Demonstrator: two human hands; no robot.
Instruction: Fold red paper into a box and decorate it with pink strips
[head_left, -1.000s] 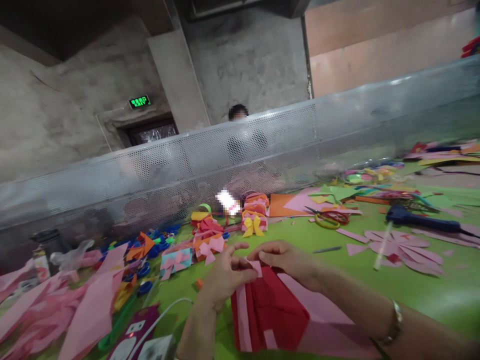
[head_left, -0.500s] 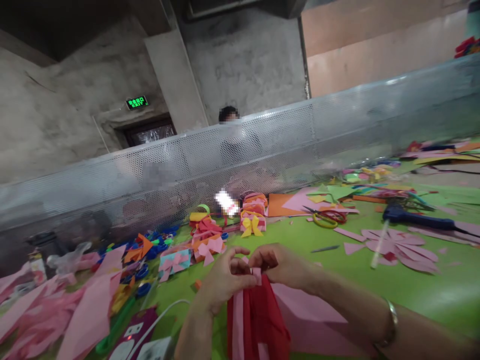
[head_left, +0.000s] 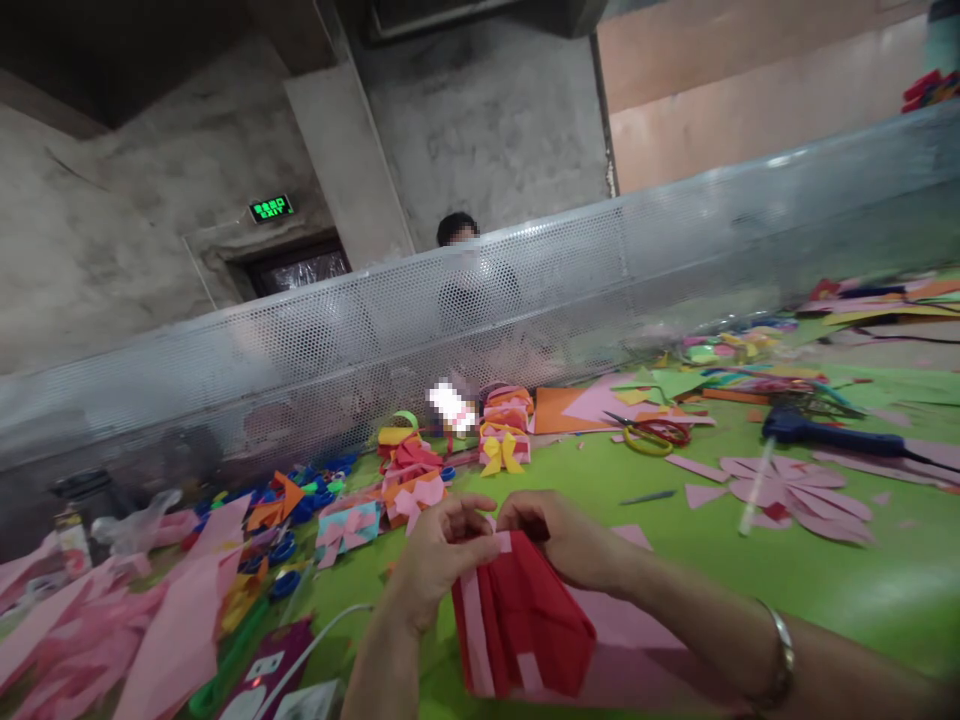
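Note:
Between my hands stands a folded red paper piece (head_left: 536, 620) with pink paper strips along its left side and at its lower edge. My left hand (head_left: 454, 550) is closed on its upper left corner, the thumb pressing near a small pink tab (head_left: 504, 542). The fingers of my right hand (head_left: 551, 530) curl behind the top edge and grip it there; their tips are partly hidden by the paper. Under the red piece lies a sheet of pink paper (head_left: 622, 620) on the green table (head_left: 712, 580).
Finished-looking paper bows (head_left: 349, 530) stand left of centre. Scissors (head_left: 649, 432), a blue glue gun (head_left: 832, 435) and pink petal shapes (head_left: 795, 495) lie to the right. A purple power strip (head_left: 266, 670) and pink scraps (head_left: 97, 630) are at left. A perforated metal divider (head_left: 562, 270) separates a person behind.
The red paper piece has turned and tilted, so more of its front face and lower edge shows. My right hand has shifted slightly right, behind the top edge.

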